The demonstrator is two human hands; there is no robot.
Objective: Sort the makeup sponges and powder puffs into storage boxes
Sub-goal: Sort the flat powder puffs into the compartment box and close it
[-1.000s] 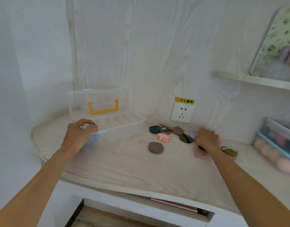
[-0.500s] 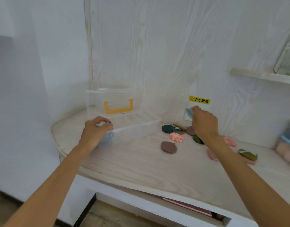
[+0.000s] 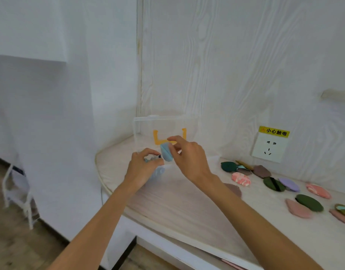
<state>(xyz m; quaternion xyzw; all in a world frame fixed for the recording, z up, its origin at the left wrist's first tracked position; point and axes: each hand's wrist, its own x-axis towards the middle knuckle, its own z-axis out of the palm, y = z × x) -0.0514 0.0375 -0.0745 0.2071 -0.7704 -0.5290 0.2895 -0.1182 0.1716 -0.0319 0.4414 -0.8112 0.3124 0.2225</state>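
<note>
1. Nearest the camera, both forearms reached out over the pale wooden worktop [image 3: 187,207], and the two hands met at the front left corner of the clear storage box [image 3: 202,158].
2. The right hand [image 3: 189,158] had come across from the wall socket [image 3: 270,147], where it was half a second before, and now pinched a light blue powder puff [image 3: 166,152] on edge between thumb and fingertips, just above the box's left end. I judge that one puff was lifted from the loose pile and was about to be dropped in.
3. The left hand [image 3: 143,168] stayed at the box's near corner, fingers curled; its grip seemed to pinch the rim, with something bluish beside it, too blurred to name.
4. Inside the box, dividers were faint; I could not tell what any compartment held. Its clear lid [image 3: 163,123] stood open against the wall, orange handle [image 3: 158,140] showing.
5. Further right, the remaining puffs [image 3: 309,202] lay scattered on the worktop: dark green, brown, pink and lilac ones, still unsorted, so most of the job remained.
</note>
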